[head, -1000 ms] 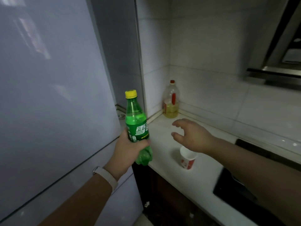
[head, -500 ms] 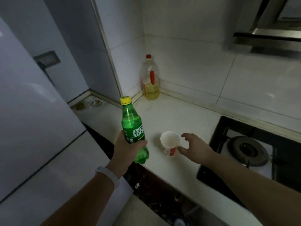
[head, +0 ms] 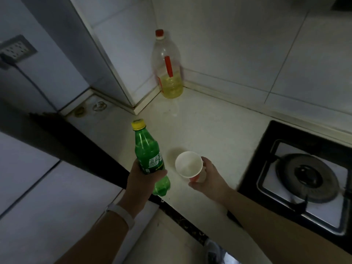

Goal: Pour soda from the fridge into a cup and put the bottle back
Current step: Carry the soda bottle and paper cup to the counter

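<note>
The left grip is wrapping its fingers round the lower label of the green soda bottle, which is standing nearly upright with its yellow cap on, tilting toward 11 o'clock; the bottle's base is poking out below the grip at 5 o'clock. The right grip is pinching the white paper cup from its 4 o'clock side, the cup's mouth facing up, just beside the bottle at its 3 o'clock.

The pale desk is running along white wall tiles; an oil bottle with a red cap is standing in the corner at 12 o'clock, and a gas hob is lying at 3 o'clock.

Half a second ago the right grip was only reaching beside the cup; now it is holding it.
</note>
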The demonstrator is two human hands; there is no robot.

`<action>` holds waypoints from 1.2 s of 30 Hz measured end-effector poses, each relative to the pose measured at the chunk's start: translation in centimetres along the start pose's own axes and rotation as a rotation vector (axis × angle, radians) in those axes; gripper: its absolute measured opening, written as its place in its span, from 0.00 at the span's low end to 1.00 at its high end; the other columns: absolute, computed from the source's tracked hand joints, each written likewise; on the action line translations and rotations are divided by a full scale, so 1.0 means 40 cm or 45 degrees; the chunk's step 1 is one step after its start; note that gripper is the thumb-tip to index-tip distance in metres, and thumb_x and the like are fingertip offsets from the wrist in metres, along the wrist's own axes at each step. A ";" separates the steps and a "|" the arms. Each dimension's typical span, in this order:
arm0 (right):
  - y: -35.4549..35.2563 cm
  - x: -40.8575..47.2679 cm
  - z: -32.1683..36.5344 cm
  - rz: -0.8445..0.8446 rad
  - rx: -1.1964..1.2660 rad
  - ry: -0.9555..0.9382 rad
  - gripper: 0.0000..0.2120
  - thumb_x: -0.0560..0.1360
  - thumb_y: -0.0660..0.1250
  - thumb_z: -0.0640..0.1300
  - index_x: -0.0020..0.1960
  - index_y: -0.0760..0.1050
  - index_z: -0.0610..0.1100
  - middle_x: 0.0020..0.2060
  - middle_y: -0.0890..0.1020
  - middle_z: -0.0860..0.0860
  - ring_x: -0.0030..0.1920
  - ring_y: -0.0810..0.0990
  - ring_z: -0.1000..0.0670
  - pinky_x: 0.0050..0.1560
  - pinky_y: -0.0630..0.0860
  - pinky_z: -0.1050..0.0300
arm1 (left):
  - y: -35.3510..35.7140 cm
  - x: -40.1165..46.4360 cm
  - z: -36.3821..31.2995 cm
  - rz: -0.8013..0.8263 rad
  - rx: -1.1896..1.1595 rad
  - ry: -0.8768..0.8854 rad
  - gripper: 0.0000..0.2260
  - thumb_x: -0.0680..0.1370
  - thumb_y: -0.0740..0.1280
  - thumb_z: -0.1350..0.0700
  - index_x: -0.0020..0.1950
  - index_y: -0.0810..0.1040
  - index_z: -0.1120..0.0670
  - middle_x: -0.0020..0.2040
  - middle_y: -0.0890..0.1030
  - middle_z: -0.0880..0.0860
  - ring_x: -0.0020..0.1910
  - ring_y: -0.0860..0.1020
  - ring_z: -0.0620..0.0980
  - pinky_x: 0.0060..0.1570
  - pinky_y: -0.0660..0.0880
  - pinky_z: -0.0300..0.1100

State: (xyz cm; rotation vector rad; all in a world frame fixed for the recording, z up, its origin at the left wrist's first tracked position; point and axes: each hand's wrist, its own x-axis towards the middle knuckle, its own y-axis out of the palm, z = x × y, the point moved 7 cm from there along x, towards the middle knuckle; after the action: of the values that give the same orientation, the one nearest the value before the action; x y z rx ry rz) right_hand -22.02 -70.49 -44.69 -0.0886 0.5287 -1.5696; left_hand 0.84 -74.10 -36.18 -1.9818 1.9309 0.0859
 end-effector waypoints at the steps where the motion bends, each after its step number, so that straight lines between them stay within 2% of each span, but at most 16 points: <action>1: 0.005 0.008 -0.002 -0.008 0.043 -0.022 0.43 0.59 0.80 0.47 0.69 0.63 0.52 0.60 0.72 0.55 0.61 0.72 0.54 0.60 0.70 0.62 | 0.003 0.002 0.004 -0.003 -0.003 -0.013 0.28 0.60 0.78 0.59 0.59 0.79 0.54 0.51 0.85 0.52 0.50 0.83 0.53 0.50 0.80 0.50; 3: 0.012 0.021 0.002 -0.022 0.093 -0.087 0.41 0.58 0.81 0.43 0.64 0.64 0.58 0.58 0.74 0.59 0.59 0.74 0.58 0.59 0.70 0.67 | 0.007 0.005 0.008 -0.017 0.000 -0.029 0.28 0.59 0.78 0.59 0.59 0.79 0.54 0.50 0.85 0.53 0.50 0.83 0.53 0.50 0.80 0.51; 6: 0.025 0.034 -0.010 -0.029 0.135 -0.101 0.44 0.55 0.80 0.50 0.66 0.63 0.59 0.61 0.74 0.55 0.61 0.74 0.55 0.61 0.73 0.56 | 0.007 0.007 0.010 -0.052 0.000 -0.044 0.26 0.61 0.79 0.62 0.57 0.79 0.55 0.49 0.85 0.54 0.49 0.83 0.54 0.49 0.80 0.50; 8: 0.031 0.038 -0.010 -0.013 0.155 -0.095 0.40 0.56 0.79 0.48 0.63 0.64 0.62 0.60 0.74 0.55 0.60 0.75 0.54 0.59 0.74 0.55 | 0.006 0.007 0.012 -0.061 0.011 -0.045 0.26 0.61 0.79 0.62 0.57 0.78 0.56 0.48 0.85 0.54 0.49 0.83 0.54 0.48 0.80 0.49; 11: 0.033 0.042 -0.003 -0.017 0.148 -0.077 0.37 0.60 0.79 0.43 0.63 0.65 0.55 0.56 0.75 0.54 0.58 0.76 0.50 0.57 0.75 0.54 | 0.000 0.002 0.012 -0.067 0.030 -0.052 0.28 0.59 0.78 0.59 0.58 0.78 0.56 0.50 0.85 0.54 0.50 0.83 0.54 0.50 0.80 0.50; 13: 0.029 0.036 0.003 -0.032 0.155 -0.077 0.36 0.62 0.79 0.41 0.65 0.65 0.49 0.55 0.75 0.55 0.58 0.77 0.50 0.56 0.74 0.56 | -0.005 -0.003 0.005 -0.056 0.035 -0.048 0.30 0.58 0.79 0.58 0.59 0.78 0.55 0.51 0.85 0.54 0.51 0.83 0.55 0.52 0.80 0.52; 18: 0.003 0.001 0.034 -0.056 0.192 -0.077 0.35 0.63 0.79 0.42 0.63 0.65 0.56 0.55 0.76 0.58 0.56 0.77 0.55 0.54 0.75 0.60 | -0.014 -0.008 -0.030 -0.029 0.040 0.011 0.28 0.59 0.78 0.58 0.59 0.79 0.54 0.51 0.85 0.52 0.51 0.83 0.54 0.53 0.80 0.55; 22: -0.025 -0.036 0.063 -0.072 0.249 -0.075 0.34 0.65 0.78 0.39 0.64 0.64 0.53 0.56 0.75 0.56 0.56 0.76 0.59 0.49 0.72 0.70 | -0.019 -0.014 -0.065 0.022 0.023 0.074 0.25 0.60 0.77 0.58 0.57 0.80 0.54 0.49 0.85 0.53 0.50 0.83 0.55 0.52 0.80 0.54; 25: -0.056 -0.078 0.102 -0.139 0.225 -0.082 0.35 0.66 0.78 0.39 0.65 0.63 0.52 0.56 0.74 0.60 0.56 0.74 0.61 0.47 0.68 0.77 | -0.020 -0.021 -0.092 0.092 0.043 0.133 0.23 0.61 0.78 0.58 0.55 0.80 0.54 0.48 0.85 0.52 0.49 0.83 0.55 0.51 0.80 0.55; 29: -0.100 -0.144 0.157 -0.301 0.224 -0.088 0.34 0.66 0.78 0.42 0.65 0.63 0.54 0.56 0.73 0.62 0.53 0.74 0.65 0.46 0.69 0.75 | -0.023 -0.033 -0.118 0.200 0.069 0.159 0.23 0.62 0.79 0.57 0.56 0.80 0.52 0.47 0.85 0.51 0.48 0.83 0.53 0.50 0.80 0.53; 32: -0.118 -0.201 0.194 -0.403 0.207 -0.095 0.34 0.67 0.78 0.44 0.66 0.64 0.52 0.55 0.73 0.61 0.50 0.75 0.63 0.44 0.70 0.74 | -0.019 -0.054 -0.142 0.293 0.095 0.201 0.23 0.60 0.78 0.52 0.54 0.80 0.50 0.46 0.85 0.51 0.46 0.84 0.52 0.49 0.81 0.55; 36: -0.139 -0.288 0.259 -0.524 0.187 -0.113 0.36 0.66 0.78 0.44 0.67 0.63 0.54 0.58 0.74 0.59 0.54 0.75 0.65 0.46 0.72 0.74 | -0.014 -0.080 -0.181 0.404 0.069 0.265 0.22 0.62 0.79 0.57 0.54 0.80 0.51 0.46 0.85 0.51 0.45 0.84 0.52 0.48 0.81 0.55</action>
State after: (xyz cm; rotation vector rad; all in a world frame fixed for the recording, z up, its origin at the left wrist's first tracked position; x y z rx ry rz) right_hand -22.34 -62.41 -30.37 -0.1627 0.3360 -1.9908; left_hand -0.34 -73.26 -28.40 -1.6911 2.3412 -0.0933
